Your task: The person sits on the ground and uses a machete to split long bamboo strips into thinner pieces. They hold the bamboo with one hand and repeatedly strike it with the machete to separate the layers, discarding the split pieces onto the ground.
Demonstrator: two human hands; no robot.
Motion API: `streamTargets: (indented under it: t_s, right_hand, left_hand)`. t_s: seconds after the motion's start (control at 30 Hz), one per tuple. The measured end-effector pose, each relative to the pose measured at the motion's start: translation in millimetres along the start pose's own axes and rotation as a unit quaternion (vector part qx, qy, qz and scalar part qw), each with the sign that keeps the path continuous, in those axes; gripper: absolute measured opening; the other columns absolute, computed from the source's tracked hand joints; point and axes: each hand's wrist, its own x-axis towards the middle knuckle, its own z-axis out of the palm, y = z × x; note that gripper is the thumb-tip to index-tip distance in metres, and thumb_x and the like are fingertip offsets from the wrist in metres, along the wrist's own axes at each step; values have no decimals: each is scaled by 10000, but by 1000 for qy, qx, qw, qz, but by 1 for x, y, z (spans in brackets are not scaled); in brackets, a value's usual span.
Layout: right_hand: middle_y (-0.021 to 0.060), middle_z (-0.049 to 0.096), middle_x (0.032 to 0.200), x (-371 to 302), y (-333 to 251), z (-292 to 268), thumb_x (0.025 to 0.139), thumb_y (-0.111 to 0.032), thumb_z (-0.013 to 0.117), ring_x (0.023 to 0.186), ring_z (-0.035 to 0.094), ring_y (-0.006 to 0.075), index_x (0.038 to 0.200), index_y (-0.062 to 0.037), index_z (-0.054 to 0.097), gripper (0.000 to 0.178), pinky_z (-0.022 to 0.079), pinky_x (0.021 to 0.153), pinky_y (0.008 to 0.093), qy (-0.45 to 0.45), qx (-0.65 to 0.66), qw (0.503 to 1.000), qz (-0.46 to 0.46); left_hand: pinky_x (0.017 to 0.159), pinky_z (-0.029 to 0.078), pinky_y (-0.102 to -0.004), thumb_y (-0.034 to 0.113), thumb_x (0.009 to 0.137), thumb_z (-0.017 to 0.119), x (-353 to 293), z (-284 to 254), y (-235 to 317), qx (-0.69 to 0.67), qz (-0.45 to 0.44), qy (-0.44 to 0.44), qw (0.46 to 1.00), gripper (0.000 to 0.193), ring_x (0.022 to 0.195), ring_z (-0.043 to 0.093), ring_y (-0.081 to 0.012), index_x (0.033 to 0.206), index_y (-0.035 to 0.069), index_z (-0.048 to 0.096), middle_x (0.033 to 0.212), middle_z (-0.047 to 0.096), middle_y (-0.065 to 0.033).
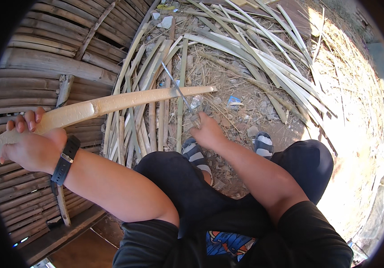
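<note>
My left hand point(37, 145), with a dark watch on its wrist, is wrapped round a long split bamboo piece point(125, 99) at the far left. The pale inner side of the bamboo faces up, and a node shows part way along it. In my right hand point(207, 131) is the handle of a long, thin-bladed knife point(177, 87). Its blade slants up and to the left, crossing the bamboo near the narrow right end. Whether the edge has cut into the bamboo, I cannot tell.
A slatted bamboo wall point(62, 67) rises at the left. Many split bamboo strips point(149, 120) lie below the held piece, and more strips point(263, 58) are heaped at the far right. Straw and scraps litter the ground. My sandalled feet point(263, 144) rest close by.
</note>
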Motion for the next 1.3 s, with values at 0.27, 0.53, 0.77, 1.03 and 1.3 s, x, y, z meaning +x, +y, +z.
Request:
streamTargets:
  t_s: [0.27,0.53,0.77,1.03,1.3]
  right_hand:
    - [282,659,936,-1,31,27,819,-187,673,857,663,431,1247,29,484,515,521,761,477,22,-27,999,-39]
    - [277,657,920,4,27,14,827,-184,645,844,668,399,1253,37,494,503,521,777,448,14,8,1000,-11]
    - [300,654,905,-5,10,25,813,-187,666,881,664,428,1273,61,453,565,518,795,478,-47,22,993,-110]
    - [318,652,934,0,22,18,810,-188,670,893,659,456,1204,88,482,516,527,790,492,-2,-19,1000,-15]
    - [297,650,876,-16,-36,19,798,-185,685,868,645,467,1172,-10,506,449,520,783,514,-61,27,982,-177]
  left_hand:
    - [536,325,-297,593,1007,213,-5,10,4,36,3,15,999,548,565,336,-155,914,96,423,698,376,-12]
    - [534,315,-299,576,1009,191,-9,13,1,66,26,68,995,544,567,320,-158,906,90,414,695,351,-23]
    - [522,321,-296,605,988,171,-2,6,0,22,6,47,999,589,562,320,-163,903,84,431,699,352,-29]
    - [504,321,-290,575,1008,168,-4,2,-8,100,15,193,976,593,563,320,-167,900,68,455,710,363,-37]
    - [511,328,-286,589,1007,177,-2,1,-3,33,2,70,997,576,553,319,-160,892,83,428,710,370,-25]
